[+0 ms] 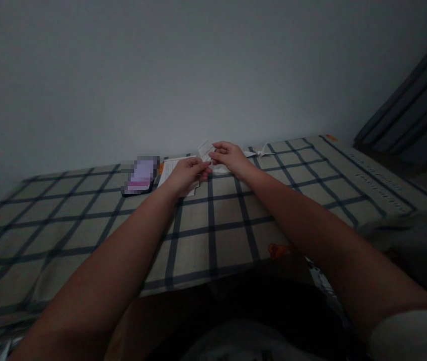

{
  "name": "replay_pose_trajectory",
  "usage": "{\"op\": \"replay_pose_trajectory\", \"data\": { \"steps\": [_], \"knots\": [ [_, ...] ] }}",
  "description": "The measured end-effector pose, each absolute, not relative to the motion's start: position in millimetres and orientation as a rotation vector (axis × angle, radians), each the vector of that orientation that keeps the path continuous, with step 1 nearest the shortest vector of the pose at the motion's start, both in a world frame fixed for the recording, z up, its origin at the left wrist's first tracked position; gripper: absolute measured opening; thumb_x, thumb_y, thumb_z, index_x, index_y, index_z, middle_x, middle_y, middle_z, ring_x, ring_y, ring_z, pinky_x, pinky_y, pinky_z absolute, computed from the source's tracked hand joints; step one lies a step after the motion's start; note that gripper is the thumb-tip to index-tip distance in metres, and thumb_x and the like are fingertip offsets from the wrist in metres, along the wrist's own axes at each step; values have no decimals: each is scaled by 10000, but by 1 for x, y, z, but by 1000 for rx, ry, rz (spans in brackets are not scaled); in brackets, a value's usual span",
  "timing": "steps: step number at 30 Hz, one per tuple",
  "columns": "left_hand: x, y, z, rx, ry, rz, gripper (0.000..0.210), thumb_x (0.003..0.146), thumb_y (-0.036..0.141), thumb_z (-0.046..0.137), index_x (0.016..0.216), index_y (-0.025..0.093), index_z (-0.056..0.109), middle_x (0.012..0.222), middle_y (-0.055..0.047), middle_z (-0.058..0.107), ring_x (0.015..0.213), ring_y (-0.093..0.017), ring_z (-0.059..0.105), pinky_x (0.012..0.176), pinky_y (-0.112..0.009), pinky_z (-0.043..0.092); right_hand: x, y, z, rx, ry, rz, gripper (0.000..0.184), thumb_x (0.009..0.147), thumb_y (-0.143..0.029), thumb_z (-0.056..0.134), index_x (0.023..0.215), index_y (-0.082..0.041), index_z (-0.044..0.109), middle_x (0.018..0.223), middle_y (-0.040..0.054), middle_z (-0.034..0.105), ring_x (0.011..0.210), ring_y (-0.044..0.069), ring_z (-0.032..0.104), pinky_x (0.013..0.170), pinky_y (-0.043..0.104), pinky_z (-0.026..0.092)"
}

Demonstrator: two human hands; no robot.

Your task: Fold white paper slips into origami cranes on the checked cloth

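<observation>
Near the table's back edge, my right hand [230, 158] pinches a small folded piece of white paper [205, 149] between thumb and fingers. My left hand [187, 174] is closed too, its fingertips meeting the paper's lower end beside the right fingertips. The exact folds are too small and dim to make out. Under and behind my left hand lie white sheets of paper [167, 169], partly hidden by it. Another white piece of paper [220, 169] rests on the cloth below my right hand. Right of that hand sits a white folded-paper figure [263, 151] with pointed ends, like a paper crane.
A phone [141, 174] with its screen blurred out is at the left of the sheets. A checked tablecloth [194, 245] covers the table, which stands against a plain wall [198, 75]. Dark curtain fabric [412, 100] hangs at the far right.
</observation>
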State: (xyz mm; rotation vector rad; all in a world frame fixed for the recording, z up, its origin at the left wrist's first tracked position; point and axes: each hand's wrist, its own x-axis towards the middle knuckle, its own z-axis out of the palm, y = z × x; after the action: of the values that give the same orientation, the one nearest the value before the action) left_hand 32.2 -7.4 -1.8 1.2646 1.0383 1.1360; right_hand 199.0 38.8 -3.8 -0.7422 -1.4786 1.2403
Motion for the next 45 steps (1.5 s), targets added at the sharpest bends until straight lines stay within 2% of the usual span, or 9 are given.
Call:
{"op": "replay_pose_trajectory", "data": {
  "steps": [4,8,13,19,23,26,29,35,45],
  "knots": [
    [32,-10,0,1291,1051,1135,137,825,189,710,720,128,647,657,-31,655,512,-60,561,506,-162,436,200,41,-7,-676,-1560,1285,233,804,-150,691,1017,-179,600,832,-5,657,703,98,608,729,241,545],
    [32,-9,-2,1279,1056,1118,153,786,223,753,758,136,630,701,-42,670,570,-91,609,554,-196,489,201,41,-6,-721,-1594,1243,279,806,-110,672,1055,-188,575,728,-44,608,654,95,593,674,218,525],
    [29,-5,-6,1301,1034,1246,288,734,396,795,780,150,651,718,-18,625,648,-118,613,582,-225,519,201,33,-3,-736,-1633,1234,432,790,-99,673,1175,-241,540,629,-87,531,618,105,569,647,212,521],
    [21,2,-6,1401,1137,1418,382,688,513,805,748,165,661,715,-12,647,639,-113,601,664,-244,531,198,22,0,-723,-1615,1357,521,792,-94,671,1270,-228,514,646,-80,577,641,109,606,652,213,528],
    [25,0,-5,1398,1112,1473,367,691,499,800,732,168,647,695,0,638,633,-114,599,669,-252,533,197,20,3,-752,-1561,1449,474,812,-70,648,1242,-208,506,675,-71,613,657,105,633,667,223,549],
    [28,-2,-5,1335,1068,1464,350,686,478,801,741,172,640,682,10,622,619,-114,592,647,-252,528,198,22,2,-742,-1609,1408,478,805,-62,652,1239,-208,513,628,-85,586,620,100,617,594,190,517],
    [28,-2,-6,1287,1075,1416,333,666,434,822,779,171,652,732,4,637,633,-110,590,623,-238,511,199,23,0,-739,-1669,1391,537,799,-65,657,1289,-218,499,612,-91,580,591,96,601,560,175,495],
    [24,2,-5,1278,1150,1452,315,674,397,816,777,163,631,746,-2,641,640,-106,598,661,-243,509,198,21,-6,-700,-1659,1496,658,792,-92,668,1394,-210,433,670,-77,627,669,100,642,679,201,545],
    [26,-1,-5,1309,1140,1373,339,674,451,813,789,167,668,727,-8,627,651,-124,588,648,-254,508,198,22,-6,-694,-1699,1508,787,746,-38,664,1457,-216,377,618,-101,590,589,97,597,633,203,538]
  ]
}}
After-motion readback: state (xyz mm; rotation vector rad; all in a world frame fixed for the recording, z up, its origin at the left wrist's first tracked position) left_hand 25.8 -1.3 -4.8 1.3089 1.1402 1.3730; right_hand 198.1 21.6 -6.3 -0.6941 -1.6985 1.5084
